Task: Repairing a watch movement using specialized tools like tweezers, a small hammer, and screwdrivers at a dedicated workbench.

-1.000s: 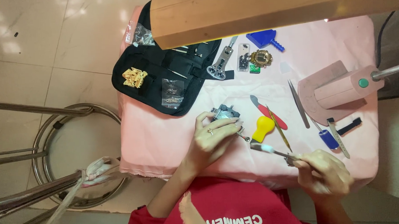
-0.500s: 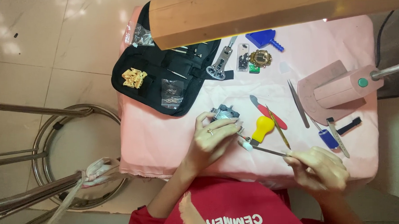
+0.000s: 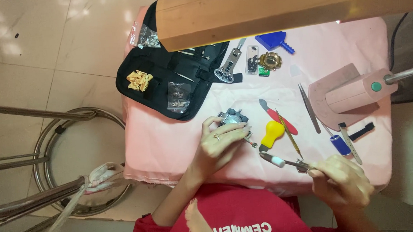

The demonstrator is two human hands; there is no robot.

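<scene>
Pink cloth (image 3: 171, 144) covers the small table, tools scattered across it. Left hand (image 3: 219, 145) has its fingers clamped on the metal holder (image 3: 231, 117), near the cloth's middle. Right hand (image 3: 341, 180) pinches a slim white-tipped tool (image 3: 281, 162); best keep the holder pinned flat and bring the tip in low and steady.

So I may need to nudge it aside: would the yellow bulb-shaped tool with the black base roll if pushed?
The yellow bulb-shaped tool lies on its side on the pink cloth, and its rounded body would probably roll. The cloth may slow it. It looks light, likely plastic.
</scene>
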